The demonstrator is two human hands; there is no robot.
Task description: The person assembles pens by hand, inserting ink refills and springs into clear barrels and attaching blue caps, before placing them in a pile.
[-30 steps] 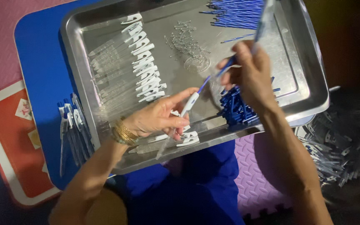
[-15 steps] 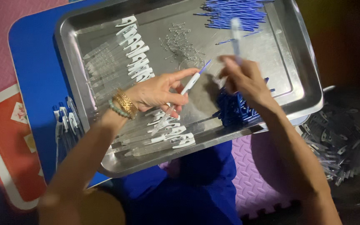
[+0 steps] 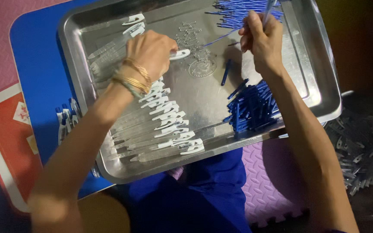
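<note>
A steel tray lies across my lap. My left hand, with gold bangles on the wrist, rests over the row of clear pen barrels with white clips and holds one clear barrel with a white clip. My right hand is at the tray's far side beside the pile of thin blue refills. It pinches a blue refill and also grips a clear barrel that sticks up past the fingers. A heap of blue pen parts lies at the tray's near right.
Small metal springs are scattered in the tray's middle. A blue board lies under the tray, with finished pens on it at the left. A red and white tray is at far left. More pens fill a dark container at right.
My left hand has moved up and left over the row of barrels. My right hand has moved up to the blue refills at the tray's far edge. The view has shifted.
</note>
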